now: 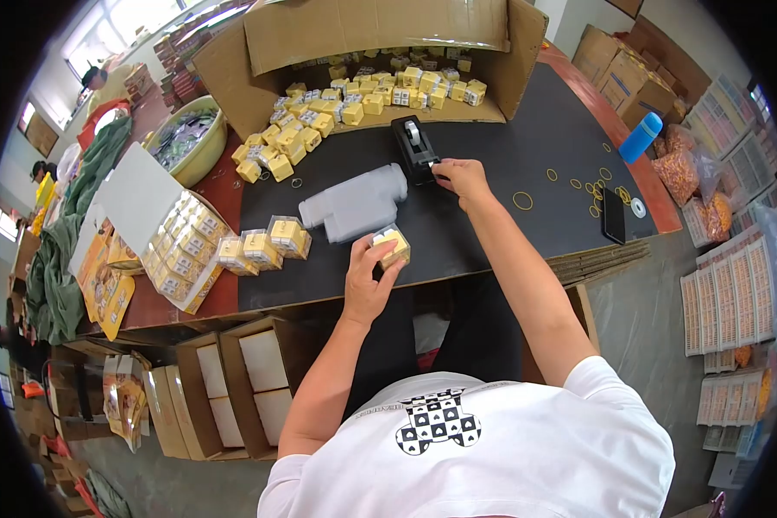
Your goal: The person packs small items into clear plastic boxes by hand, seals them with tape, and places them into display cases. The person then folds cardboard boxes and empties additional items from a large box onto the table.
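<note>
My left hand is closed around a small yellow box in a clear plastic case, just above the table's near edge. My right hand pinches at the cutting end of a black tape dispenser, apparently on the tape's end, though fingertips partly cover it. Between the two hands and to the left lies a stack of clear plastic cases. Left of my left hand stand several cased yellow boxes in a row.
A large open cardboard carton spills many yellow boxes at the back. A white display carton filled with cased boxes stands left, near a basin. Rubber bands, a phone and a blue bottle lie right.
</note>
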The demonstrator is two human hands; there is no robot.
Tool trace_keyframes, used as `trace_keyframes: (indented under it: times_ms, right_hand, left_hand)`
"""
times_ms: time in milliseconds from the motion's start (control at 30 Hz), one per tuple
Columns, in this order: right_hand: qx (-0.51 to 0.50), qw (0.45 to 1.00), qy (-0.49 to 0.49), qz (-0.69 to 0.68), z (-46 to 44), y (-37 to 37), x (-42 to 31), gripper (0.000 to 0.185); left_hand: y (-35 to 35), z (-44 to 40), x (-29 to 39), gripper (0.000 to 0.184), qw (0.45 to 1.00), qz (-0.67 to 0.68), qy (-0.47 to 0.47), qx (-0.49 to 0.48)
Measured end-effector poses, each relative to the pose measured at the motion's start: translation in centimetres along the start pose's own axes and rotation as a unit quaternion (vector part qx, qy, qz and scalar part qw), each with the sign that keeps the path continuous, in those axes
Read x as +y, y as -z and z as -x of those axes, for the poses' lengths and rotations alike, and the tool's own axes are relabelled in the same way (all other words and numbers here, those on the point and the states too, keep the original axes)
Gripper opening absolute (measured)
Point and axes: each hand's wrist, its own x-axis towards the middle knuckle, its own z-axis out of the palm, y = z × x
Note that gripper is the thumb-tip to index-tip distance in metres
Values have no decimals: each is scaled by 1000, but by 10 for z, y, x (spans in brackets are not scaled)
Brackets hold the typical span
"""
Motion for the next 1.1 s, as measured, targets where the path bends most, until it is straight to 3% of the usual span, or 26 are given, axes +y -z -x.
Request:
trace_keyframes:
  times_ms: [133, 167, 300, 400, 467, 533, 667, 833, 967, 1100]
  right_hand:
    - [-36, 976, 60, 209, -12, 1, 4, 7]
    - [-35, 975, 60, 209, -14, 0, 1, 7]
    - [-44, 918, 125, 375, -15, 0, -10, 6]
    - [-90, 933, 111, 330, -2, 21, -12, 8]
    - [-112, 985, 60, 114, 45, 25, -19, 9]
    - [-203, 978, 7, -48, 93, 26, -28, 13]
    - [-242, 965, 69, -74, 160, 23, -28, 9]
    - [-209, 958, 194, 27, 185, 17, -27, 5]
    - [-165, 930, 304, 125, 187, 14, -20, 2]
    - [-173, 943, 273, 79, 189, 9, -17, 7]
  left_hand:
    - [0, 0, 0, 41, 1000, -14, -10, 1]
    - [0, 0, 0, 41, 1000, -13, -10, 1]
    - [1, 1, 0, 41, 1000, -15, 6, -3]
    - [2, -5, -2, 41, 1000, 4, 2, -9]
    - [2, -1, -3, 42, 1000, 21, 15, -8]
    - [1, -5, 4, 43, 999, 32, 44, -7]
    - [-6, -16, 34, 45, 990, 71, 117, -27]
    - [-14, -20, 67, 47, 972, 159, 167, -37]
    - [-10, -19, 89, 52, 926, 252, 269, -79]
    - [-13, -10, 93, 51, 910, 279, 301, -69]
